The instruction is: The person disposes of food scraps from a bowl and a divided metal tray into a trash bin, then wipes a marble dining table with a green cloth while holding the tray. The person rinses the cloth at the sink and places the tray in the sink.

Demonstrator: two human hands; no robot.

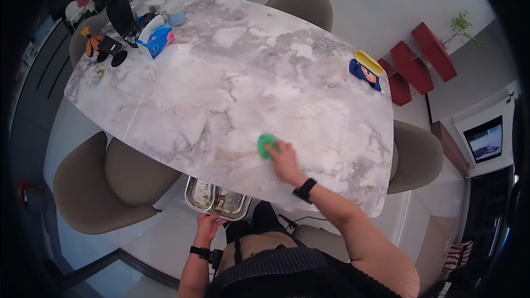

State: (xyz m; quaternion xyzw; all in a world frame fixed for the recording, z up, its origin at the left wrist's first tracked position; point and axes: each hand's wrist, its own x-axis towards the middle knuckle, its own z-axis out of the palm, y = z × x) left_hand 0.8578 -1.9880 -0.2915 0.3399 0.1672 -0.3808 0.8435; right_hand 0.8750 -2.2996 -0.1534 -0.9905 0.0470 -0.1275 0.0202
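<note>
My right hand [285, 161] grips a green cloth or sponge [266, 145] and presses it on the marble-patterned tabletop [232, 103]; the fingers are slightly blurred. Below the near table edge, my left hand [210, 223] holds a divided stainless-steel tray [232, 205] by its rim. The tray has at least two compartments with small scraps in them, and its far side lies close under the table edge. A dark band is worn on each wrist.
At the far left of the table are a blue tissue box [156, 41], a light blue cup [177, 15], a black stand [111, 47] and a small toy [97, 77]. A blue and yellow case [365, 70] lies at the right. Chairs [124, 182] surround the table.
</note>
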